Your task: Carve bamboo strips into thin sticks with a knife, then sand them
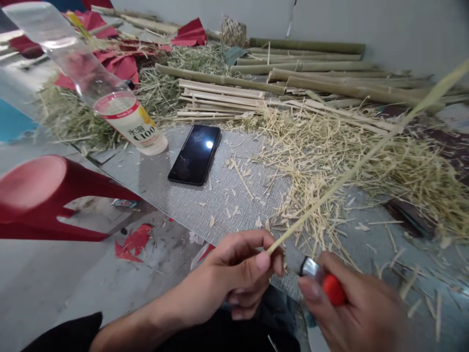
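My left hand (245, 274) pinches the lower end of a long, thin bamboo strip (340, 183) between thumb and forefinger. From there the strip slants up to the right and out of view. Close beside it, my right hand (359, 303) is wrapped round the red handle of a knife (311, 269) with a shiny metal collar. The knife's short, greyish blade points left toward my left fingers; it is blurred, so I cannot tell whether it touches the strip. Pale bamboo shavings (311, 181) lie behind both hands.
A black phone (194, 154) lies on the grey board (234, 200). Left of it stands a clear plastic bottle (128, 122). Split bamboo sticks (220, 98) and bamboo poles (322, 83) are stacked at the back. A red stool (54, 195) and red paper scraps (135, 242) are at left.
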`<state>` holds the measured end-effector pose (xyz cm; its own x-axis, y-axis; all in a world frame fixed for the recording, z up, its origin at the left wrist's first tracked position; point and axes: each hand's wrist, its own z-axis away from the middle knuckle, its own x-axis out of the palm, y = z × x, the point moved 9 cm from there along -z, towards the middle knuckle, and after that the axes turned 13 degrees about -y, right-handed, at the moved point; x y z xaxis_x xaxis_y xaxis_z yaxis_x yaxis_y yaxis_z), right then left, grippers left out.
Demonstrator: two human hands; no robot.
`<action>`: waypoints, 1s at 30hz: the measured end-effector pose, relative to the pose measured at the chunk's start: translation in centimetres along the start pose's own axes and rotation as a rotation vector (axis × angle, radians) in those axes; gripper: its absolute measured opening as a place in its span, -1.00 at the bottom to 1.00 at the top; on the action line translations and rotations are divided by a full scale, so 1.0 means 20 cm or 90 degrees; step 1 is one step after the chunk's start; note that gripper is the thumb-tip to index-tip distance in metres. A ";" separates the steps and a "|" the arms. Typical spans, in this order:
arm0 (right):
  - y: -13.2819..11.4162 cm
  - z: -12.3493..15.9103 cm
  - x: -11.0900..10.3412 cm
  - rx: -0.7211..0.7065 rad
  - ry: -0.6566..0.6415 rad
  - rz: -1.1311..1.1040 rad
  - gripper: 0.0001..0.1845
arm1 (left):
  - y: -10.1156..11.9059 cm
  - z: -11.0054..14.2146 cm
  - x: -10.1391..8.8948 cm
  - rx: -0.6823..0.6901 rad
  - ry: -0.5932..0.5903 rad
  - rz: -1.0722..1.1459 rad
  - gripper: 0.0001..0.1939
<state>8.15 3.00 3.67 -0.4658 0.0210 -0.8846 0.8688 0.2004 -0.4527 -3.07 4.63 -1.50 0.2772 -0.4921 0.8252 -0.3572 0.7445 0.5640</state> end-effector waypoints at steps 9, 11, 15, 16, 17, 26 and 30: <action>-0.06 -0.01 0.02 -0.066 -0.017 0.050 -0.41 | -0.01 0.00 0.00 -0.018 -0.007 -0.030 -0.77; -0.07 -0.01 -0.02 -0.062 0.023 0.080 -0.38 | 0.00 0.01 0.00 -0.020 -0.007 -0.030 -0.80; -0.03 -0.02 -0.04 -0.042 0.015 0.116 -0.40 | -0.02 0.01 0.00 -0.034 0.009 -0.012 -0.80; -0.02 -0.02 -0.04 -0.048 0.009 0.128 -0.41 | -0.02 0.01 0.00 -0.036 0.008 -0.002 -0.80; -0.02 -0.02 -0.04 -0.061 0.007 0.146 -0.42 | -0.02 0.01 0.00 -0.037 0.004 0.011 -0.81; 0.06 -0.01 -0.07 -0.045 0.028 0.223 -0.44 | -0.03 -0.02 0.05 -0.065 -0.040 0.148 -0.84; 0.35 0.06 -0.22 0.141 0.146 0.272 -0.48 | -0.08 0.02 0.03 -0.080 -0.035 0.144 -0.76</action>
<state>16.51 3.19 4.36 -0.0657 0.2745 -0.9593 0.9922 -0.0840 -0.0920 -2.72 2.93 -1.90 0.1521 -0.3285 0.9322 -0.2903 0.8867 0.3598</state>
